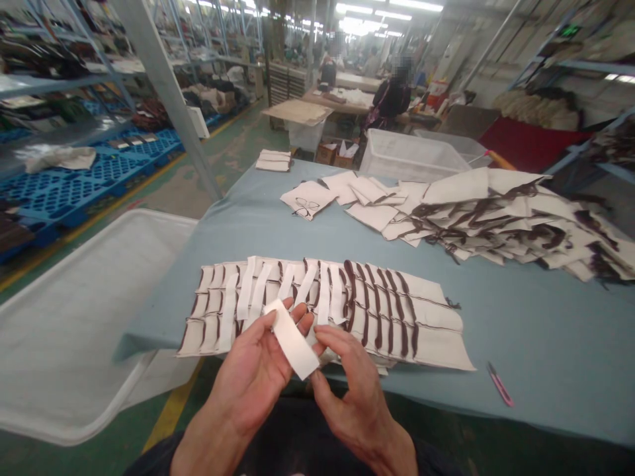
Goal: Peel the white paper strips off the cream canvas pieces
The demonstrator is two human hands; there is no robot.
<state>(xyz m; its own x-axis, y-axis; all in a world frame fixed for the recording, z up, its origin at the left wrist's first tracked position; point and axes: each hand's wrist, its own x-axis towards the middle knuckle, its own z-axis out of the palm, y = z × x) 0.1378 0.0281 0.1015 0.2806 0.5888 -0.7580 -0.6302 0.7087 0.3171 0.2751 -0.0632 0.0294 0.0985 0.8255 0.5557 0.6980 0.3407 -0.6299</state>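
Hands [262,370] pinch one white strip [292,340] above the overlapping cream fabric pieces [317,311], left palm open.

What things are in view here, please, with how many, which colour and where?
Held strip: one, white, between the hands
Other strips: about seven, white, across the fabric rows
Fabric rows: pieces uncounted, cream with dark brown, table's near edge
Loose pile: uncounted, cream and brown, far right
Small stack: one, cream, far left corner
Glasses: one pair, dark-rimmed, on cream fabric
Snips: one, pink, right
Table: one, blue-green
Tub: one, white, left
Background: shelves, pallets, bins, people, uncounted
Left hand: one, under strip
Right hand: one, at strip's near end
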